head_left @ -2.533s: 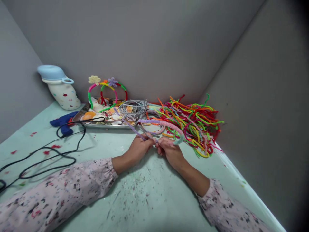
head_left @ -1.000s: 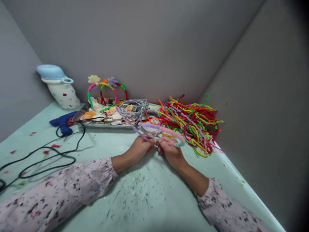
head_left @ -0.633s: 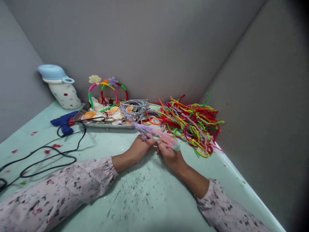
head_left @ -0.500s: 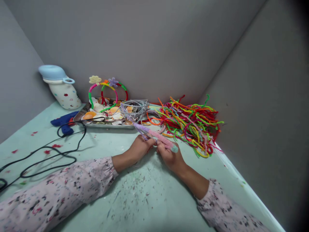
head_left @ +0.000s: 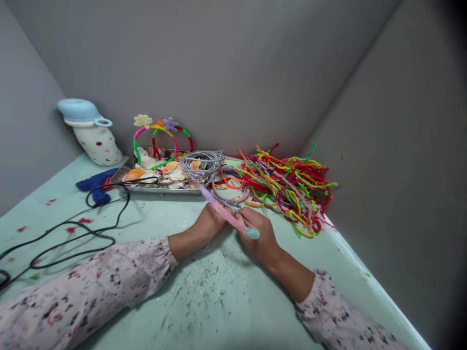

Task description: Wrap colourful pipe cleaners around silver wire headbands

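Both hands are closed around a wire wrapped in fuzzy pipe cleaner [head_left: 225, 213], purple at its far end, pink along the middle and mint at the near tip. My left hand [head_left: 207, 224] pinches from the left, its fingertips partly behind the pink stretch. My right hand [head_left: 260, 234] grips close by on the right, near the mint tip. The fingertips of the two hands nearly meet, and what exactly lies between them is partly hidden. The loose purple end reaches up and left over the edge of a metal tray [head_left: 168, 191].
Seashells [head_left: 171, 167], a coil of grey wire [head_left: 204, 163] and two flowered pipe-cleaner hoops [head_left: 135, 146] are in or on the tray. A heap of colourful pipe cleaners [head_left: 288, 184] lies right. Leftward are a blue glue gun [head_left: 95, 183], its black cord [head_left: 120, 221] and a bottle [head_left: 97, 141].
The wrapped wire has turned in my hands. Its mint tip has shifted left and down, and the pink part now crosses in front of the left fingertips.
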The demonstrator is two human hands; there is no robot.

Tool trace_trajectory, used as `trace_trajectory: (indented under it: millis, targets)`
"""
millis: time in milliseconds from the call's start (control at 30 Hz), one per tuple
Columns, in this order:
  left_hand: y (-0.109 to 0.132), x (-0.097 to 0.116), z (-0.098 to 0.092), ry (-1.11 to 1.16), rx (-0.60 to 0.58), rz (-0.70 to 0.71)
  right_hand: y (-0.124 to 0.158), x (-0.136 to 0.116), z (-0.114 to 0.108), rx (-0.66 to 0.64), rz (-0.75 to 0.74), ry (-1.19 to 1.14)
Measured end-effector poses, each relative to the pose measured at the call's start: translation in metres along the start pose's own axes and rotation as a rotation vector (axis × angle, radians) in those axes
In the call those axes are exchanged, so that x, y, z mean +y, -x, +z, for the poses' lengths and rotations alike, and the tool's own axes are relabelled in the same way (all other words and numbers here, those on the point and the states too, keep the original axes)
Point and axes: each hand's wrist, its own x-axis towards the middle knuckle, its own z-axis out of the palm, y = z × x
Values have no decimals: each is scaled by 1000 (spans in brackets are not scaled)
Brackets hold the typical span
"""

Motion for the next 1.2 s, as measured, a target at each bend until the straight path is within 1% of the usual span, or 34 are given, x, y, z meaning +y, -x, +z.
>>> trace_trajectory:
  millis: [100,167,233,333,400,467,567,700,833,1000,1200]
  targets:
    - [0,0,0,-31,28,2,1,0,1,2,-14,11]
    - [0,1,1,-22,56,-17,1,1,1,8,10,-24]
    - [1,3,2,-9,72,-47,0,2,2,14,76,-114]
    - [1,4,4,-9,57,-62,-3,6,2,26,217,-289]
    - [1,4,5,-1,18,-50,-5,10,3,0,314,-389]
    - [1,5,6,15,-3,-52,-7,12,2,-34,360,-466]
    - [2,6,7,45,-2,-63,-9,14,2,-45,392,-545]
    - [3,9,7,66,-29,-28,-9,15,2,-29,444,-638]
    - [3,8,7,100,3,-17,-9,15,2,-39,480,-712]
    - [2,5,8,121,7,-3,-9,14,1,-47,486,-709]
    - [2,7,9,168,-5,-1,-9,17,1,-54,474,-705]
